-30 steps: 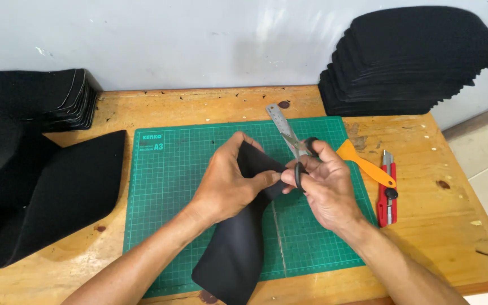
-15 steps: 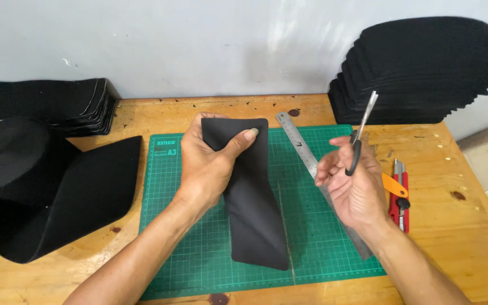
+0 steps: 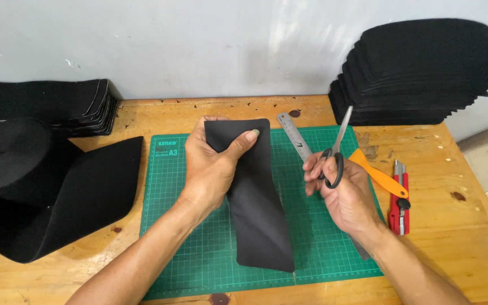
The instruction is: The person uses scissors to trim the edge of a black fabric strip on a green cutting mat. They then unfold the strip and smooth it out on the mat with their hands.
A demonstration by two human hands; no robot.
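Observation:
My left hand [image 3: 213, 166] grips the top end of a long black fabric strip [image 3: 255, 209], thumb across its front. The strip hangs down over the green cutting mat [image 3: 187, 243], its lower end resting on the mat. My right hand [image 3: 343, 195] holds a pair of scissors [image 3: 334, 149] by the black handles, blades closed and pointing up and away. The scissors are clear of the strip, to its right.
A steel ruler [image 3: 295, 135] lies on the mat behind my right hand. An orange tool [image 3: 377, 175] and a red utility knife [image 3: 399, 197] lie at the right. A tall stack of black pieces [image 3: 425, 73] stands back right, another stack [image 3: 57, 104] and a wide black roll [image 3: 35, 192] left.
The scissors have come away from the strip's edge and now point upward. My left hand has turned the strip flat and lifted its top end toward the back of the mat.

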